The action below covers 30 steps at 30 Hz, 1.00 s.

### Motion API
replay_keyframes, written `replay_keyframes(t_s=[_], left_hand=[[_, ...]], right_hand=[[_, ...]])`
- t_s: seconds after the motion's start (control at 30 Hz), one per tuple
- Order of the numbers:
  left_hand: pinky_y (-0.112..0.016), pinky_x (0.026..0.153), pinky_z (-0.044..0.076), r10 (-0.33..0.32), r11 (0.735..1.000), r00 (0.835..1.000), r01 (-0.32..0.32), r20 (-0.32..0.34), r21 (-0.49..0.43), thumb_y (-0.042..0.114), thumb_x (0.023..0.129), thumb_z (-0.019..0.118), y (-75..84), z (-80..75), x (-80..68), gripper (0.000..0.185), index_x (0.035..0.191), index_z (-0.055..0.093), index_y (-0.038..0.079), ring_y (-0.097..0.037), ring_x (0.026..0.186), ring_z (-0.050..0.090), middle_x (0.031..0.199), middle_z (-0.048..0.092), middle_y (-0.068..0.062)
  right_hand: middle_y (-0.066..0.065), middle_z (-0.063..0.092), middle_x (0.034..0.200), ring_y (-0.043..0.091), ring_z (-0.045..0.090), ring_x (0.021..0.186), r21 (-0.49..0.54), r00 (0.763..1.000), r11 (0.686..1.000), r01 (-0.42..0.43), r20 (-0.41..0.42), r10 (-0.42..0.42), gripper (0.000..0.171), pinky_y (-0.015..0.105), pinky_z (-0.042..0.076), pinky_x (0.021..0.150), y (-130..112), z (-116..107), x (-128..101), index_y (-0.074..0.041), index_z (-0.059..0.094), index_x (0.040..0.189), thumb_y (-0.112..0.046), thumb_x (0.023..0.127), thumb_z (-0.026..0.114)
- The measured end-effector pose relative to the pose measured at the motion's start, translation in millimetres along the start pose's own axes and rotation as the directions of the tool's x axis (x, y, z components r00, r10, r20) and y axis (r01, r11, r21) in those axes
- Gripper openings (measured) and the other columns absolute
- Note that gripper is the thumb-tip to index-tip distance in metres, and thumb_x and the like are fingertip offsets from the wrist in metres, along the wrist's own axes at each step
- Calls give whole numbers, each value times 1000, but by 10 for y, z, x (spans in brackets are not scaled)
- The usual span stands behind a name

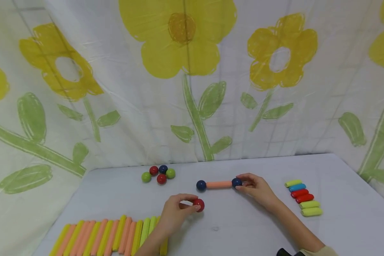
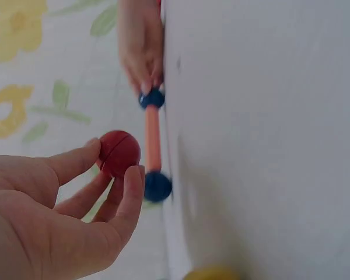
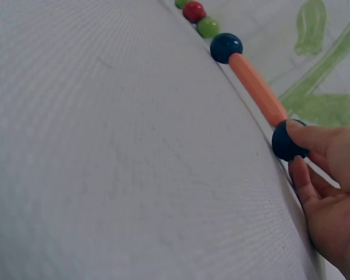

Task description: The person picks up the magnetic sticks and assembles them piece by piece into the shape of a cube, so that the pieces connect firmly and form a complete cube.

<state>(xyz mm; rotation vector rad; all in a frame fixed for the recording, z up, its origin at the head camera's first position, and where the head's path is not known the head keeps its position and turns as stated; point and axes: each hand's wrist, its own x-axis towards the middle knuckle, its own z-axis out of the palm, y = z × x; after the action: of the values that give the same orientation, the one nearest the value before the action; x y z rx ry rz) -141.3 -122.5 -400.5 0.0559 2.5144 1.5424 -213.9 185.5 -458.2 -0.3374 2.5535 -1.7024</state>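
Between thumb and fingertips, my left hand (image 1: 176, 212) pinches a red ball (image 2: 120, 153) with a thin groove around it. Farther back on the white table, an orange stick (image 1: 219, 184) lies sideways with a dark blue ball (image 1: 201, 185) on its left end and another dark blue ball (image 3: 284, 140) on its right end. The right-hand ball is gripped by the thumb and fingers of my right hand (image 1: 257, 190). In the head view, the red ball is nearer to me than the stick, slightly below its left end.
Several yellow, orange and green sticks (image 1: 107, 236) lie in a row at front left, partly behind my left forearm. Red, green and blue balls (image 1: 161, 179) cluster at back left. Short coloured pieces (image 1: 302, 198) line up at right. A flowered curtain (image 1: 140, 106) hangs behind the table.
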Motion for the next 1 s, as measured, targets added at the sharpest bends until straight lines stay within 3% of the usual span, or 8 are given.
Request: replay_keyframes(t_s=[0.13, 0.27, 0.63, 1.0], left_hand=[[-33, 85, 61, -39, 999, 999, 40, 9, -14, 16, 94, 81, -24, 157, -85, 30, 123, 77, 8, -15, 95, 62, 119, 67, -5], [-33, 83, 62, -28, 999, 1000, 28, 3, -25, 14, 95, 80, -46, 214, -112, 29, 122, 76, 7, -16, 94, 62, 116, 68, -4], [-38, 89, 62, -62, 998, 998, 63, 32, -25, 16, 93, 83, -127, 222, -126, 28, 120, 77, 11, -16, 97, 63, 117, 67, -4], [-37, 88, 63, -52, 998, 998, 54, 41, -41, 12, 90, 85, -132, 153, -148, 35, 123, 76, 10, -15, 95, 65, 117, 69, -3]], right_hand=[[16, 70, 122, 16, 65, 94, -3, 1000, 1000, -7, 0, 7, 44, 21, 55, 79, -13, 20, 3, 5, 64, 136, -15, 98, 76], [16, 70, 121, 14, 65, 93, -18, 1000, 1000, -12, -7, 12, 43, 21, 55, 80, -30, 19, 7, 4, 65, 134, -16, 98, 77], [17, 69, 122, 14, 64, 93, -10, 1000, 1000, 3, 4, -3, 44, 21, 55, 78, -56, 0, -31, 6, 63, 135, -14, 98, 76], [18, 69, 123, 15, 64, 94, -3, 1000, 1000, -7, -1, 7, 44, 20, 55, 78, -32, 9, -15, 6, 63, 136, -13, 98, 76]])
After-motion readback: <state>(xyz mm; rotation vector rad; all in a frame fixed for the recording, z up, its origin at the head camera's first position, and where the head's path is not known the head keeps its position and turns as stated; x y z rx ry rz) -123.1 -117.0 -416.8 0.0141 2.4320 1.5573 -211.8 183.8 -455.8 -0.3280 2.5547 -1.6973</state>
